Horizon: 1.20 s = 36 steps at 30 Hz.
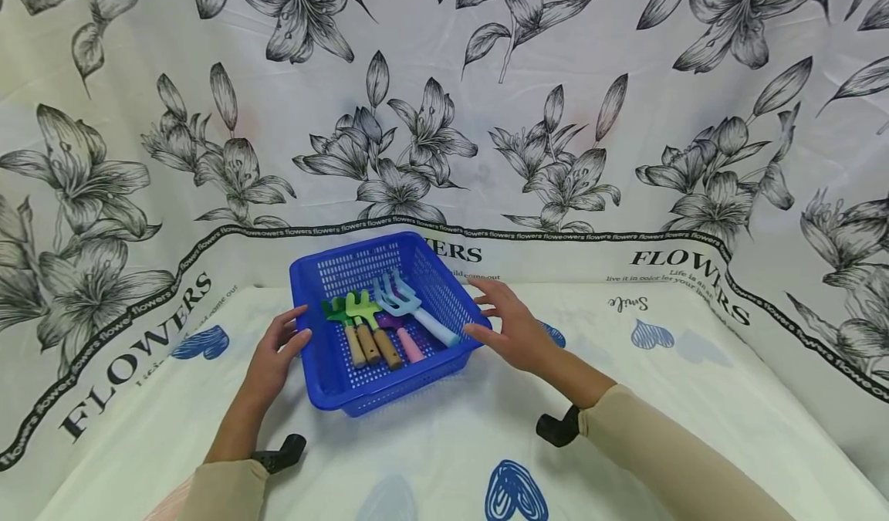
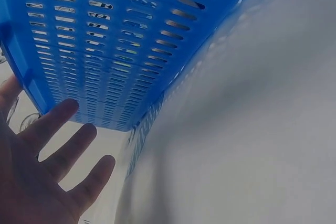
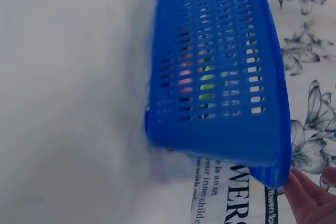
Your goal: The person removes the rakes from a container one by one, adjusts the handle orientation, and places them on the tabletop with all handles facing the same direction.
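A blue plastic basket [image 1: 389, 388] with slotted walls stands between the two hands, turned at an angle on the cloth. Inside it lie a light-blue hand rake [image 1: 432, 326], a lime-green garden fork [image 1: 363, 309] with a wooden handle, dark green tools [image 1: 338, 309] with wooden handles, and a small purple tool with a pink handle [image 1: 410, 345]. My left hand [image 1: 275, 351] is at the left rim, its fingers spread along the outer wall in the left wrist view. At the right corner, my right hand [image 1: 510, 328] has its thumb at the rim and its fingers extended.
White cloth [image 1: 444, 459] with blue hearts covers the work surface. Behind and on both sides hangs a flower-printed curtain [image 1: 556, 158], close past the basket's far edge. A black wrist mount [image 1: 558, 428] sits on the right wrist, another [image 1: 281, 453] on the left.
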{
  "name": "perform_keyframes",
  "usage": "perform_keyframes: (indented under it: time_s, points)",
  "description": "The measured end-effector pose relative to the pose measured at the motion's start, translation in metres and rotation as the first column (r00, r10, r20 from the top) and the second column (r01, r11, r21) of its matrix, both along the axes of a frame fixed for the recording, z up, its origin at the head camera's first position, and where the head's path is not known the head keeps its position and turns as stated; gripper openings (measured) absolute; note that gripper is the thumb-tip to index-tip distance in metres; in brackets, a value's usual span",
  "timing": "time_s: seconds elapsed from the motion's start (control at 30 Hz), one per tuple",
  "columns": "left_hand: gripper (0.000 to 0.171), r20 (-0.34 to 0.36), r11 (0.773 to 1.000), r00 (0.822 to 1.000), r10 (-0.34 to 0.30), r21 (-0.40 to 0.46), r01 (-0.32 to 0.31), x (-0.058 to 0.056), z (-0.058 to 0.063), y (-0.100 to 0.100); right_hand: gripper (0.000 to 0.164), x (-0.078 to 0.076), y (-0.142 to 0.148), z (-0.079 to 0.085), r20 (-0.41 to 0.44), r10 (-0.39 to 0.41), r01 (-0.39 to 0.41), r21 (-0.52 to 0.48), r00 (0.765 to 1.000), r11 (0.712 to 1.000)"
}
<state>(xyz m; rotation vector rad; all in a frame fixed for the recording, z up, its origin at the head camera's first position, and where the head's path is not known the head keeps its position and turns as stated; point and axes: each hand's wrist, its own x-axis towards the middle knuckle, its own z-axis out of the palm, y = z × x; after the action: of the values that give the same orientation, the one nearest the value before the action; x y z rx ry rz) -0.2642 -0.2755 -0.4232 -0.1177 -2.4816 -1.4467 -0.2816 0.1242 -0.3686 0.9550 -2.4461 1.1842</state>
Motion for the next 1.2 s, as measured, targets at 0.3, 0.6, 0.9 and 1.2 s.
perform_keyframes:
  time_s: [0.3, 0.6, 0.9, 1.2]
  points:
    - [0.063, -0.011, 1.000, 1.000, -0.010, 0.002, 0.010, 0.001, 0.001, -0.001, 0.077, 0.001, -0.030, 0.017, 0.207, -0.023, 0.032, -0.036, 0.978, 0.999]
    - [0.062, -0.014, 1.000, 1.000, -0.019, 0.024, 0.020, 0.000, -0.003, -0.001, 0.084, -0.006, -0.055, 0.017, 0.269, -0.049, 0.036, 0.055, 0.962, 0.998]
    - [0.063, -0.004, 1.000, 1.000, -0.009, 0.014, 0.009, 0.001, 0.000, 0.000, 0.089, -0.021, -0.063, 0.021, 0.285, -0.036, -0.023, 0.201, 0.958, 0.979]
    - [0.063, -0.006, 1.000, 1.000, -0.008, 0.025, 0.008, 0.000, -0.002, 0.002, 0.085, -0.030, -0.070, 0.025, 0.474, -0.031, -0.139, 0.321, 0.880, 0.937]
